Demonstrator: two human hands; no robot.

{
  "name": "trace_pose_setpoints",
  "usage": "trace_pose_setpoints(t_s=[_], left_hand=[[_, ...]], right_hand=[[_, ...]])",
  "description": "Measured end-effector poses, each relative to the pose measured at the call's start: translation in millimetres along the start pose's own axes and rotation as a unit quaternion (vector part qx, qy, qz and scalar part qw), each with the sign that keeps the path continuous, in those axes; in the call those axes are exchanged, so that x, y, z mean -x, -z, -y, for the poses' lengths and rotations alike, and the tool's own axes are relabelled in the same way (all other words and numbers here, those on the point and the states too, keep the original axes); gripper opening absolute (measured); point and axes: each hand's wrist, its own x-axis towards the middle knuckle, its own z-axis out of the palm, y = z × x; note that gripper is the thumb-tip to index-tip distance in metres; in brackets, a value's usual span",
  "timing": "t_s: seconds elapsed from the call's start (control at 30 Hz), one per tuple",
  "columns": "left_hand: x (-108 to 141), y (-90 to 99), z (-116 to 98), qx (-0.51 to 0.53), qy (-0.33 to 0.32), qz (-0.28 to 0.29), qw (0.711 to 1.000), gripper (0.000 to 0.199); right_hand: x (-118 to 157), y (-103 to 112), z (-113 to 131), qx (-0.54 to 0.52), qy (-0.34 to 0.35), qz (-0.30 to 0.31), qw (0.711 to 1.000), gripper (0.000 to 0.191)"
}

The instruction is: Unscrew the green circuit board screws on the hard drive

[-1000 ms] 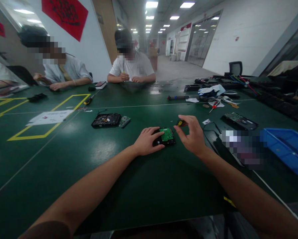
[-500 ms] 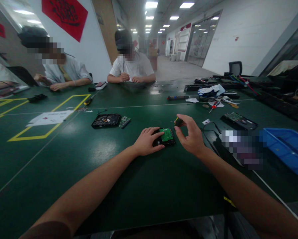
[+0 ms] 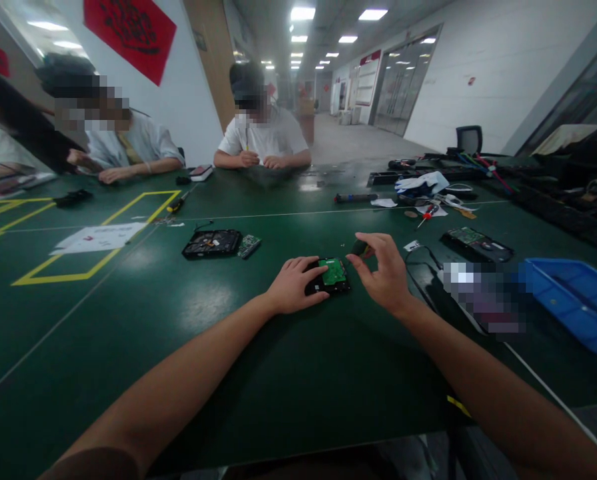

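Observation:
A black hard drive with a green circuit board (image 3: pixel 334 272) lies on the dark green table (image 3: pixel 278 373). Over its left part rests my left hand (image 3: pixel 294 285), fingers spread, two of them touching the board and the near edge. Just right of the drive, my right hand (image 3: pixel 381 270) pinches a small dark handle with some yellow on it (image 3: pixel 359 248), which looks like a screwdriver; its shaft cannot be made out. A few tiny bits (image 3: pixel 342 245) lie beyond the drive.
Left stand an open drive casing (image 3: pixel 212 244) and a loose circuit board (image 3: pixel 249 246). Rightward are another drive (image 3: pixel 477 244), a cable, a blurred device and a blue tray (image 3: pixel 576 300). Across the table sit people (image 3: pixel 266 143); a red screwdriver (image 3: pixel 430 213) lies beyond.
The handle in my right hand has turned slightly, and its fingers have shifted a little. My left hand keeps its place on the drive. A dark-sleeved arm has appeared at the far left.

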Motion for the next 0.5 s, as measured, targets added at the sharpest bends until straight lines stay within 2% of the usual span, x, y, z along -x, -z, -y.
trace_pose_setpoints(t_s=[0.17, 0.4, 0.5], left_hand=[[-0.1, -0.3, 0.6, -0.002, -0.004, -0.001, 1.0, 0.072], [-0.3, 0.6, -0.7, -0.002, -0.004, -0.003, 1.0, 0.072], [-0.3, 0.9, -1.0, 0.003, -0.005, -0.003, 1.0, 0.072]], right_hand=[[0.2, -0.9, 0.6, -0.024, 0.0, 0.034, 0.999, 0.061], [0.6, -0.5, -0.2, -0.018, 0.002, 0.017, 1.0, 0.056], [1.8, -1.8, -1.7, -0.043, -0.007, 0.038, 0.998, 0.06]])
